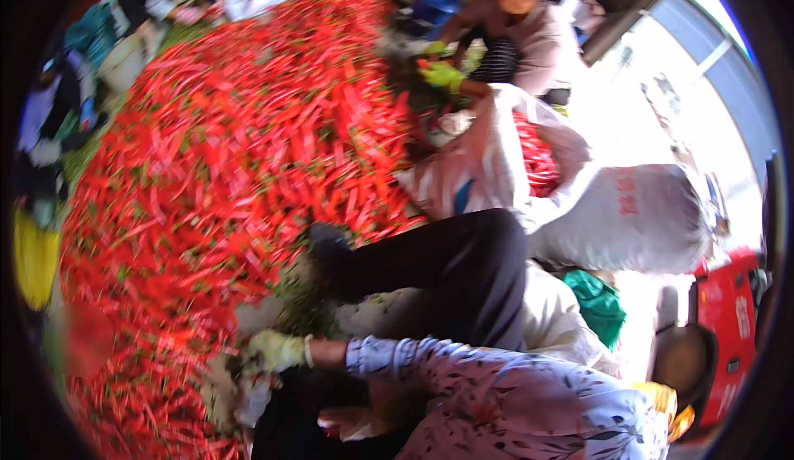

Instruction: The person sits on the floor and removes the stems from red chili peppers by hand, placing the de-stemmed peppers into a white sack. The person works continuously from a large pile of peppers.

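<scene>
My right hand (273, 351), in a pale yellow-green glove, reaches out from a floral sleeve (384, 358) at lower centre. It is low beside the edge of a large heap of red chilli peppers (248, 156). Motion blur hides its fingers and anything between them. Just below it lies a pale, blurred thing (253, 398) that I cannot identify. My left hand does not show clearly anywhere. A bent leg in dark trousers (434, 252), its shoe (329, 246) by the peppers, is above the sleeve.
At upper right a co-worker (546, 44) in yellow-green gloves sits by an open white sack (490, 156) of peppers. A filled white sack (626, 218), a green bag (598, 305) and a red vehicle (722, 336) are at right. Other people and a pale bucket (124, 63) line the upper left.
</scene>
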### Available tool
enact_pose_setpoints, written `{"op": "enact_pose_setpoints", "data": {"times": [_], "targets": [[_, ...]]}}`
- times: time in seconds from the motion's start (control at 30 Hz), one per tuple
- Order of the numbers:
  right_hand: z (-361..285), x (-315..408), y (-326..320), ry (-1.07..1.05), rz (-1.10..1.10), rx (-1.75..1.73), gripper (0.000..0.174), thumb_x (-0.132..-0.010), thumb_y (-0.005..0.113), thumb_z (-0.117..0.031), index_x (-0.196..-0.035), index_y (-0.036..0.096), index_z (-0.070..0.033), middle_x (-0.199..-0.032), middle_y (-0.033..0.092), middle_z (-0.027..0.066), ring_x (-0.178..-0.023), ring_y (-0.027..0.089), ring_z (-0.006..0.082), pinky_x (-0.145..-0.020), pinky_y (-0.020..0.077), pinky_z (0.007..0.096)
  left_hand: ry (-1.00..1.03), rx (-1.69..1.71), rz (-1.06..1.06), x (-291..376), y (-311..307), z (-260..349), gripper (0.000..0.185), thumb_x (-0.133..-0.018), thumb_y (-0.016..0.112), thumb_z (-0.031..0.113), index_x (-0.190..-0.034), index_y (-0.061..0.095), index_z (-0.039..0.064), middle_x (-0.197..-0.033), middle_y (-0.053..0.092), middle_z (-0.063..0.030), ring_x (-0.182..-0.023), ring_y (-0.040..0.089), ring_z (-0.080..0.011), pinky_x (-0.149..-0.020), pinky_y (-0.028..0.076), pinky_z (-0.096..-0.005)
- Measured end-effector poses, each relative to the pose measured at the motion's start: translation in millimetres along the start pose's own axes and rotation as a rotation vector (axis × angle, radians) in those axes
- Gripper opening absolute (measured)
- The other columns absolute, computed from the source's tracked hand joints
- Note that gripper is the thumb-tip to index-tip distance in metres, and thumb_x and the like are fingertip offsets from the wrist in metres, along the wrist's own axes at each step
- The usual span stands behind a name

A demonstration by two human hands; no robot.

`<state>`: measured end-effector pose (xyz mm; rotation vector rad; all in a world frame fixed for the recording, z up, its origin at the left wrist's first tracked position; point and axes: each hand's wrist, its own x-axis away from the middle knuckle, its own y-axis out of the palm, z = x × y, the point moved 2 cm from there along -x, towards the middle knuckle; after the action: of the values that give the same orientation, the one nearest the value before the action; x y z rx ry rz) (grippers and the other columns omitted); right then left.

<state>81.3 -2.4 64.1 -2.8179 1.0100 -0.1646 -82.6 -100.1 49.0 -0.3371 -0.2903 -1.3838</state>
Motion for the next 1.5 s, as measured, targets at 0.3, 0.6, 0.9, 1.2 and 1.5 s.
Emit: {"op": "enact_pose_setpoints", "data": {"times": [0.3,0.6,0.9,1.2,1.5], "targets": [[69.6,15.3,1.5,0.346,-0.117,-1.072,0.027,-0.083,0.064,-0.028,-0.085,0.068,-0.001,-0.08,0.068,0.0102,-0.075,0.064,0.0223,-0.072,0.0501,0.0347,-0.043,0.183,-0.377,8.4,21.0,4.6,0.028,-0.095,0.055,0.022,-0.116,0.059,0.005,-0.099,0.064,-0.0029,-0.089,0.057,-0.01,-0.077,0.044,-0.0264],[59.8,-86.4,-70.7,0.164,0.252,1.211,0.043,-0.08,0.063,-0.031,-0.108,0.054,0.0,-0.088,0.061,0.017,-0.077,0.063,0.0331,-0.061,0.052,0.0424,-0.009,0.548,-0.2,-9.0,31.9,2.2,0.037,-0.096,0.052,0.028,-0.124,0.054,0.003,-0.104,0.065,-0.0059,-0.09,0.059,-0.0135,-0.082,0.044,-0.0279],[133.2,-80.3,-76.0,0.547,-0.23,0.159,0.028,-0.086,0.065,-0.033,-0.086,0.065,-0.005,-0.073,0.066,0.0072,-0.056,0.059,0.016,-0.049,0.0468,0.0298,0.016,0.951,0.01,-35.9,22.1,1.5,0.033,-0.092,0.055,0.028,-0.11,0.061,0.001,-0.115,0.062,-0.016,-0.089,0.062,-0.0229,-0.07,0.048,-0.0303],[27.4,-10.2,-42.6,0.613,-0.337,-0.668,0.039,-0.085,0.068,-0.041,-0.101,0.065,-0.005,-0.067,0.054,-0.005,-0.053,0.045,0.0043,-0.048,0.0355,0.0203,-0.12,0.849,0.138,-25.7,20.9,-18.9,0.027,-0.089,0.063,0.017,-0.115,0.057,0.01,-0.106,0.063,-0.0047,-0.088,0.061,-0.0178,-0.075,0.05,-0.0314],[54.2,-21.1,-31.4,0.171,-0.073,-0.192,0.021,-0.09,0.062,-0.019,-0.099,0.065,0.0,-0.077,0.066,0.0078,-0.069,0.061,0.0158,-0.065,0.049,0.0296,-0.029,0.813,0.237,-28.5,24.9,2.1,0.017,-0.082,0.068,0.003,-0.096,0.063,0.011,-0.097,0.066,-0.0033,-0.087,0.064,-0.015,-0.073,0.048,-0.0251]]}}
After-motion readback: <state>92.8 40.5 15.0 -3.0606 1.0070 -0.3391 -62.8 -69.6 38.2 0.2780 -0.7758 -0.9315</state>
